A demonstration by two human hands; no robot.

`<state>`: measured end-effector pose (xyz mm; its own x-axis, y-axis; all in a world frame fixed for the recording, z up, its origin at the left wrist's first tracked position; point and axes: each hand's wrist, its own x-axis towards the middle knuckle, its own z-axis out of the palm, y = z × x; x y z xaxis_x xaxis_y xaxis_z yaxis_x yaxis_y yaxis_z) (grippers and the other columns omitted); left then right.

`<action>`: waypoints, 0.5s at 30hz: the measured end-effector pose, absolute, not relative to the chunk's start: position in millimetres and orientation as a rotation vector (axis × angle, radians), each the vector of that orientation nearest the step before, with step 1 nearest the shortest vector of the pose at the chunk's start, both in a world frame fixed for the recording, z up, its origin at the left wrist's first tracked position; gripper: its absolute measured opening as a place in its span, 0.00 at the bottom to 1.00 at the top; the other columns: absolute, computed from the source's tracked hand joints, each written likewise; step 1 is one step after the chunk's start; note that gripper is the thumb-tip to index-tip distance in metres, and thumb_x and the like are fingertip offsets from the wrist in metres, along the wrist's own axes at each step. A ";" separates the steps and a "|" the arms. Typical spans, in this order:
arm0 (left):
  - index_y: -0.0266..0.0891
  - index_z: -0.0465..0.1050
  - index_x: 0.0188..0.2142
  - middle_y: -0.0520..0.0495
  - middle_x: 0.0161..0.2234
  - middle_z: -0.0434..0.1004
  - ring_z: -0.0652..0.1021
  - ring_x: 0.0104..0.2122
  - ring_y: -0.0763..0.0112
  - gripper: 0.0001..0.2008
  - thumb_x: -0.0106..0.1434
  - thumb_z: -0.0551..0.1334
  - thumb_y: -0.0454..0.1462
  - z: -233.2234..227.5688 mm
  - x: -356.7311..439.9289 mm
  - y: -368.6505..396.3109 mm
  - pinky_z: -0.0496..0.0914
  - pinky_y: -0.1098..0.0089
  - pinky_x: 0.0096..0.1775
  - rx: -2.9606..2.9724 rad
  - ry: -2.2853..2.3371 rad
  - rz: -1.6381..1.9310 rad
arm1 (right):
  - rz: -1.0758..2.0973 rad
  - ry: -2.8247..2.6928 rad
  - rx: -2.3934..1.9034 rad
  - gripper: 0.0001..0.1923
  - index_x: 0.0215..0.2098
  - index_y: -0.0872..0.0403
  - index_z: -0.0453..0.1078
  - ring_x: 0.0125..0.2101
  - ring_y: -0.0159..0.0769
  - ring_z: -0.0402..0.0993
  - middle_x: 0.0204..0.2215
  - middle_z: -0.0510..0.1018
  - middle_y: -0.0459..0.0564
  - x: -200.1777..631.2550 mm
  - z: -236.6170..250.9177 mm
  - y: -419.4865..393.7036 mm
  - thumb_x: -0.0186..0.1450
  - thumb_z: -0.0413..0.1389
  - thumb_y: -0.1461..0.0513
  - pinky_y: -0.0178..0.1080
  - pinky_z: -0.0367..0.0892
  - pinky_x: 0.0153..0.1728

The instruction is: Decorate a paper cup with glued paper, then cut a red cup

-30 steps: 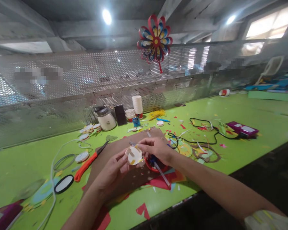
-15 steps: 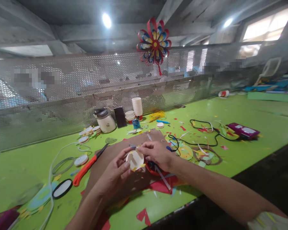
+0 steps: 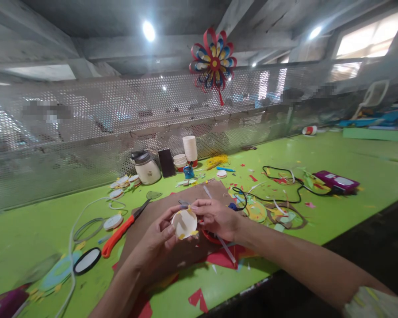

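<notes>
My left hand is closed round the left side of a cut-down white paper cup bottom, thumb at its rim. Small yellow paper tabs stick out along its edge. At its upper right rim, my right hand pinches the edge beside a yellow tab; the other fingers are curled. Both hands are above a brown cardboard sheet. Behind my right hand, partly hidden, is a red dish, with a pale translucent stick lying across it.
An orange-handled utility knife lies left of the cardboard. A white kettle, a phone and stacked paper cups stand at the back. A black cable runs right to a purple box. Paper scraps are scattered about.
The cup bottom has moved slightly left and turned so that its round face shows more fully. My right hand has shifted a little, its fingers still at the upper rim.
</notes>
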<state>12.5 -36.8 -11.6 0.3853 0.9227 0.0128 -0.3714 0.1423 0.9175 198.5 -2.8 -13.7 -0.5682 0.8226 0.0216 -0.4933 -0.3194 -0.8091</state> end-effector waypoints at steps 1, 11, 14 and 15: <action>0.42 0.74 0.49 0.44 0.48 0.77 0.78 0.41 0.61 0.25 0.52 0.73 0.40 -11.4 12.2 -36.4 0.74 0.67 0.40 1.026 0.657 1.040 | 1.972 -1.021 -0.505 0.16 0.29 0.57 0.72 0.24 0.28 0.68 0.24 0.71 0.44 198.6 -14.1 -3.2 0.49 0.69 0.57 0.33 0.65 0.26; 0.40 0.75 0.46 0.46 0.40 0.80 0.78 0.34 0.68 0.16 0.61 0.66 0.44 -19.9 2.2 -31.4 0.72 0.69 0.36 0.965 0.688 1.056 | 1.652 -1.024 -0.551 0.10 0.29 0.55 0.74 0.27 0.30 0.67 0.26 0.73 0.45 209.6 -11.1 6.1 0.50 0.65 0.60 0.34 0.62 0.30; 0.39 0.76 0.44 0.45 0.38 0.80 0.77 0.33 0.68 0.16 0.60 0.66 0.45 -19.9 3.6 -31.2 0.71 0.70 0.33 0.951 0.723 1.073 | 1.477 -1.095 -0.553 0.07 0.30 0.54 0.75 0.29 0.31 0.68 0.26 0.73 0.46 214.5 -4.4 7.5 0.52 0.62 0.61 0.37 0.63 0.33; 0.39 0.77 0.43 0.45 0.37 0.80 0.77 0.33 0.68 0.15 0.60 0.66 0.45 -19.2 4.8 -31.5 0.71 0.71 0.32 0.946 0.723 1.068 | 1.426 -1.142 -0.558 0.06 0.30 0.54 0.76 0.29 0.32 0.68 0.27 0.73 0.46 215.4 -2.6 6.9 0.53 0.61 0.61 0.37 0.63 0.34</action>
